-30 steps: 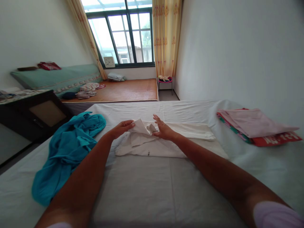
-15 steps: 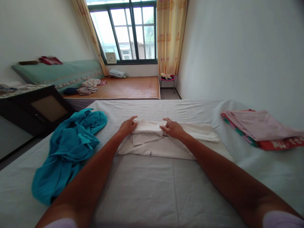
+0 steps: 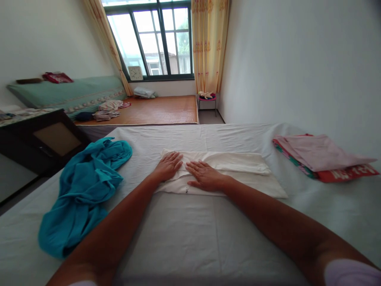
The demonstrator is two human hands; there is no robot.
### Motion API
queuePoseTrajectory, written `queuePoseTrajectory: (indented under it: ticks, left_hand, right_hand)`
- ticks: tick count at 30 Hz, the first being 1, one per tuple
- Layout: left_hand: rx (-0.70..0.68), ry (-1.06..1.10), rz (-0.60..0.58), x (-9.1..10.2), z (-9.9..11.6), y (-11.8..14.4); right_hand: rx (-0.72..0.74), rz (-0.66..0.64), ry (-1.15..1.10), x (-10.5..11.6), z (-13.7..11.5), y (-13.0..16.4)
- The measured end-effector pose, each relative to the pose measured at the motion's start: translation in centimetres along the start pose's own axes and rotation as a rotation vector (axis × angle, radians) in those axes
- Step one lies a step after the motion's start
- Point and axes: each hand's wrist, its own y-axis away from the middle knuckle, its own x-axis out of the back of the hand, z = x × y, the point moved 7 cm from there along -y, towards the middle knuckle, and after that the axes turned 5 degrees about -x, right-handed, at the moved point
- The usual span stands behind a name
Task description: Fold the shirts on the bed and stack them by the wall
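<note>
Head camera, centre of the frame: the left hand [image 3: 169,166] and right hand [image 3: 205,174] lie palm down, fingers stretched out nearly flat, on a white garment [image 3: 238,163] folded into a long strip across the middle of the bed sheet [image 3: 178,238]. Neither hand has hold of anything. They cover the garment's left half, hiding much of its folds; the palms themselves cannot be seen. Both arms run out of the bottom of the frame, where pale sleeves are cut off.

At far right, a pink cloth [image 3: 324,151] hides most of a red cloth [image 3: 348,174]. How the bunched blue cloth [image 3: 80,194] at left is shaped is hard to tell, and the left forearm passes over its lower edge.

Small dark letters on the garment, turned sideways, seem to read "NC". White lettering on the red cloth is too blurred and covered to read. Numerals on the clock [image 3: 135,73], upper left, are too small.
</note>
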Motion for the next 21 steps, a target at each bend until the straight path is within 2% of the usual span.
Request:
queuePoseTrajectory:
  ticks: [5, 8, 12, 17, 19, 21]
  left_hand:
    - [0.112, -0.041, -0.007, 0.6, -0.6, 0.1]
    - [0.123, -0.033, -0.017, 0.7, -0.6, 0.1]
    - [0.123, -0.031, -0.009, 0.9, -0.4, 0.1]
    - [0.124, -0.025, 0.001, 1.1, -0.3, 0.2]
    - [0.12, -0.011, 0.021, 1.0, -0.5, 0.1]
    - [0.106, 0.02, 0.038, 0.9, -0.9, 0.0]
  right_hand:
    - [-0.028, 0.025, -0.028, 0.2, 1.0, 0.9]
    - [-0.13, 0.038, -0.013, 0.1, 3.4, 3.2]
    - [-0.352, 0.104, 0.084, 1.0, 9.0, 9.1]
    - [-0.665, 0.27, 0.146, 4.3, 16.5, 18.0]
    - [-0.82, 0.342, 0.159, 6.0, 18.3, 20.7]
    - [-0.942, 0.338, 0.147, 7.0, 19.1, 22.2]
